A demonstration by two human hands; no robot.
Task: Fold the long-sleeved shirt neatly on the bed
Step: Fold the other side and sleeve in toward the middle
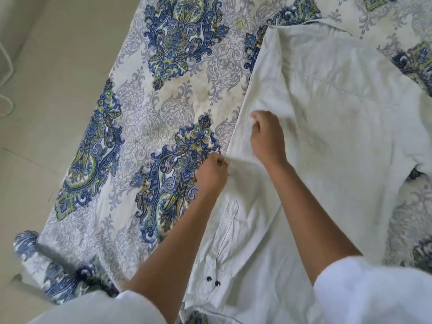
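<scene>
A white long-sleeved shirt (339,108) lies spread on the bed, covering the middle and right of the view. One sleeve runs down toward me, its cuff (211,277) with two dark buttons near the bottom. My left hand (211,174) pinches the shirt's left edge where it meets the sleeve. My right hand (267,139) grips a bunch of the white cloth slightly higher and to the right. A raised fold runs between the two hands.
The bed wears a white sheet (163,101) with blue and green paisley patterns. Its left edge drops to a pale tiled floor (46,90). A white cord (7,66) lies at the far left.
</scene>
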